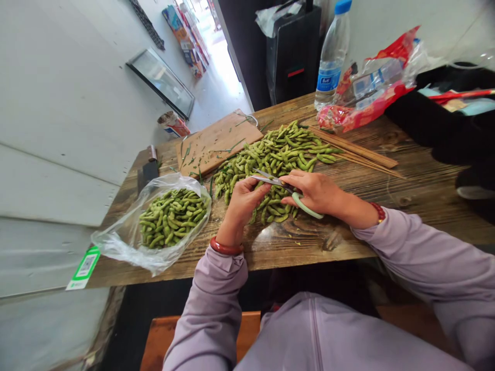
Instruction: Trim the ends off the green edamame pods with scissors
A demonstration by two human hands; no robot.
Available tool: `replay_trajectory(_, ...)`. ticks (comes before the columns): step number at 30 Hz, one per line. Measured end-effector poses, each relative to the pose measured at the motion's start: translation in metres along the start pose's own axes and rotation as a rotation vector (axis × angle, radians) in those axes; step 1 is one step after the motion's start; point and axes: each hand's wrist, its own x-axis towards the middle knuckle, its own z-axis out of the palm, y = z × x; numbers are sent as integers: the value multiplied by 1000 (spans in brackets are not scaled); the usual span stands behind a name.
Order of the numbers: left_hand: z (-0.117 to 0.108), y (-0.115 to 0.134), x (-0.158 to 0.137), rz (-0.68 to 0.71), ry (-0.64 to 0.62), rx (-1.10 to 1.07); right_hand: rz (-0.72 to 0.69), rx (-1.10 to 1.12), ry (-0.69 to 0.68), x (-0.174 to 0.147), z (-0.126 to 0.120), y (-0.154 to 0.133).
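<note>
My right hand (315,191) grips a pair of scissors (307,206) with pale green handles, the blades pointing left and slightly apart. Close to the blades, my left hand (247,198) is closed in a pinch, and whatever lies between its fingers is hidden. Both hands are over the near side of a loose heap of green soybean pods (276,149) on the wooden table (309,242). To the left, a clear plastic bag (127,239) lies open, with more pods (170,219) inside.
A wooden cutting board (220,139) with green scraps lies behind the heap, beside a dark-bladed knife (149,172). Wooden skewers (359,147) lie to the right. Farther back are a water bottle (332,56) and red-and-clear packaging (371,93). A green tag (85,264) hangs at the left edge.
</note>
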Motion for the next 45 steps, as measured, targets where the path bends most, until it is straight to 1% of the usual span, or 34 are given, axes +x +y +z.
replay_trajectory(6,0,4,-1,-3,27,66,-10,4,-28,1,-2,0)
replay_trajectory(15,-4,1,0,-46,9,18,2,-8,-78,1,-6,-1)
replay_trajectory(20,-2,-1,1,10,-32,20,22,-55,-80,1,-5,-2)
replay_trajectory(24,2,-1,2,64,-63,38,3,-45,-53,1,-2,-1)
replay_trajectory(29,1,-1,1,3,-37,39,9,-31,-56,1,-3,0)
replay_trajectory(32,0,-1,1,-18,6,43,10,-26,-53,2,-3,2)
replay_trajectory(36,-3,-2,3,-37,72,-57,42,4,-13,3,-1,6)
replay_trajectory(40,-6,-2,6,-67,61,-206,83,18,45,3,1,8)
replay_trajectory(45,-8,1,6,-94,44,-328,43,38,44,1,2,6)
